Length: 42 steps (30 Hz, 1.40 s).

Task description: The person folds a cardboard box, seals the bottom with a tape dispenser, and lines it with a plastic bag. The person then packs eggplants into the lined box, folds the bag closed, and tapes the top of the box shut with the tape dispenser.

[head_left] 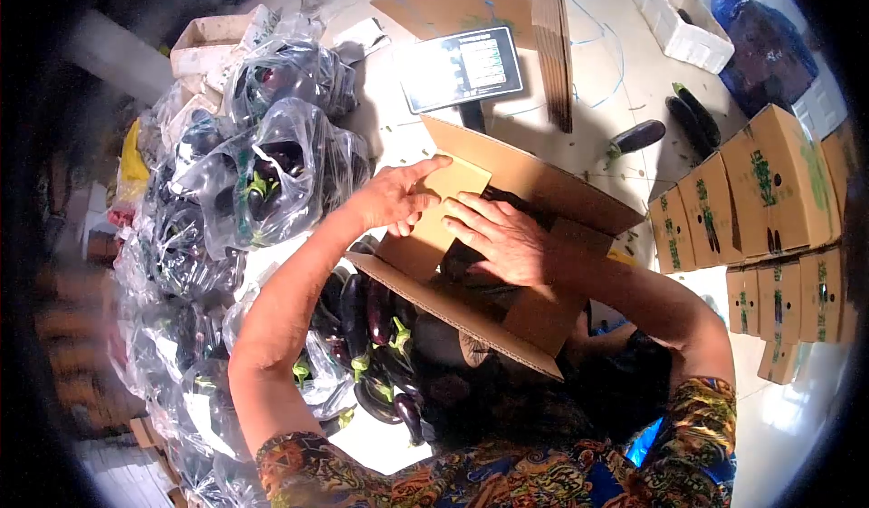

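Cardboard box [539, 171], open, with a flap being pressed

The box is right in front of the person, just below the scale screen [466, 69] in the view. Folding seems to be the step in hand. The left hand [394, 200] is at the end flap [466, 175], with its pointing finger stretched to the top edge and the other fingers bent. I cannot tell if it pinches the flap. The right hand [502, 241] is loose and spread, and its fingertips rest on the same flap. It is not closed around anything.

The next move seems to call for a firm, even push, so the flap goes down flat and its edge does not bend.

The box is plain brown. Its 2 long sides stand up and lean out, and a wavy cut edge shows on the near side. Sun makes the end flap look pale yellow. The inside is dark, so I cannot tell what is in there.

Loose eggplants [367, 313] lie just beside the box, and more sit in clear plastic bags [272, 169] to the left. On the right, 3 eggplants [638, 137] lie on the floor near stacked brown boxes [769, 182].
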Available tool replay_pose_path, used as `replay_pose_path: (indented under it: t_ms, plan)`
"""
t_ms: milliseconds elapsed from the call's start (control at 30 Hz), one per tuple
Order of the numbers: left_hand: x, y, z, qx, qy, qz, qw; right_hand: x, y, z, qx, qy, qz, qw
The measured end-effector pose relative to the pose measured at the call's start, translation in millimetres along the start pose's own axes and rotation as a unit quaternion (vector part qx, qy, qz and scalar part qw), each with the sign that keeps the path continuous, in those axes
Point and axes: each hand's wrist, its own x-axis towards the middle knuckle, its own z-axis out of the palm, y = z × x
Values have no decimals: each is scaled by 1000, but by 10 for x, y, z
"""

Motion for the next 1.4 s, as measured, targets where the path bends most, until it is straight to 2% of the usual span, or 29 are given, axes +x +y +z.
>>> replay_pose_path:
  t_ms: [100,200,267,333,367,400,467,500,533,633,667,700,733,767,800,833,867,933,1000,1033,1067,1100,1133,1167,1233,1333,1400]
  plan:
    - [23,-161,-18,-40,35,15,998,23,63,165,-43,-2,-15,999]
    - [39,-291,1,-139,139,7,981,29,99,187,-45,-5,-22,999]
    - [23,-525,-133,-342,119,81,929,37,124,169,-46,-5,-30,998]
    - [-163,-588,10,-492,151,199,834,17,148,149,-56,-1,-38,998]
    - [-308,-609,141,-479,140,262,826,-3,156,166,-46,2,-37,998]
    - [-472,-484,372,-459,178,272,827,-10,159,192,-35,5,-37,999]
    - [-533,-628,546,-393,276,250,841,-1,154,210,-25,7,-39,999]
    - [-515,-559,634,-387,351,227,822,-4,150,173,-28,5,-41,999]
    - [-467,-611,612,-394,340,230,822,-3,144,132,-34,2,-44,998]
    - [-254,-349,508,-284,418,155,849,-6,191,175,-63,58,-62,994]
    - [-206,-310,459,-254,407,129,868,-1,230,189,-82,79,-72,991]
    - [-147,-326,420,-214,397,102,887,68,231,-6,43,116,-84,989]
    - [-77,-364,376,-174,385,76,903,101,185,-207,53,168,-88,980]
    - [-7,-394,347,-105,394,56,911,161,175,-453,25,183,-88,979]
    - [48,-406,377,-41,399,36,915,178,117,-908,4,40,22,999]
    - [78,-335,484,-8,402,13,915,165,130,-1109,-93,120,37,988]
    - [317,-718,437,75,370,42,925,152,145,-1310,-184,195,66,961]
    - [399,-818,426,-41,342,68,936,-62,250,-1368,-141,10,271,952]
    - [170,-410,485,-197,305,43,931,-24,-6,-1444,-7,-130,348,929]
    - [71,-287,544,-275,282,25,919,-49,-133,-1443,65,-201,381,900]
    - [111,-418,461,-261,250,19,932,-224,-53,-1097,95,-189,326,921]
    - [94,-325,489,-308,262,22,914,-399,-45,-727,4,-89,242,966]
    - [42,-261,547,-359,278,20,891,-542,-87,-433,-85,7,147,986]
    - [26,-272,541,-361,272,28,891,-528,-116,-380,-47,9,177,983]
    - [-1,-322,555,-368,259,35,892,-532,-77,-359,-44,14,150,988]
    - [261,-592,412,-247,229,125,933,-523,-96,-457,-31,15,135,990]
    - [298,-436,342,-226,180,138,947,-524,-84,-424,-23,10,116,993]
